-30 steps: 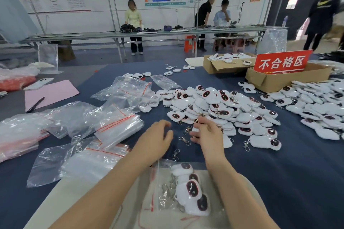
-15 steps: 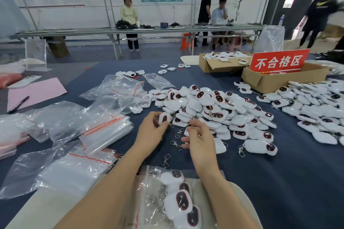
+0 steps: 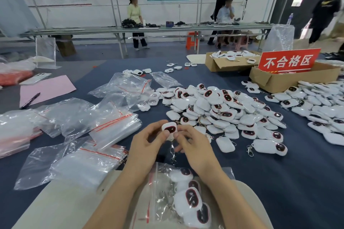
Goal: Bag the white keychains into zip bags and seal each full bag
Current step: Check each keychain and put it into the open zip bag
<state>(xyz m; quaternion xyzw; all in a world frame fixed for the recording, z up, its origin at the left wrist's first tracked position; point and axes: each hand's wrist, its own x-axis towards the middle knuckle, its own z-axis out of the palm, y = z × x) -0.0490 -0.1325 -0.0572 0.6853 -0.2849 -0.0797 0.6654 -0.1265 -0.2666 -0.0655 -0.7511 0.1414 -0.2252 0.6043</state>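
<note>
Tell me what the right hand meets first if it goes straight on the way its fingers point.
Probably the white keychain pinched in the left hand; fingertips of the right hand seem almost at its edge, though depth is unclear.

White keychains [image 3: 221, 109] with dark red-rimmed ovals, navy tablecloth [image 3: 279, 182], red sign [image 3: 288, 61].

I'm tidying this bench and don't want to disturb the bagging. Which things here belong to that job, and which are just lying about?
Job: held keychain, left hand, right hand, part-filled zip bag, keychain pile, empty zip bags.
Lying about: pink paper, pen, phone, red sign.
</note>
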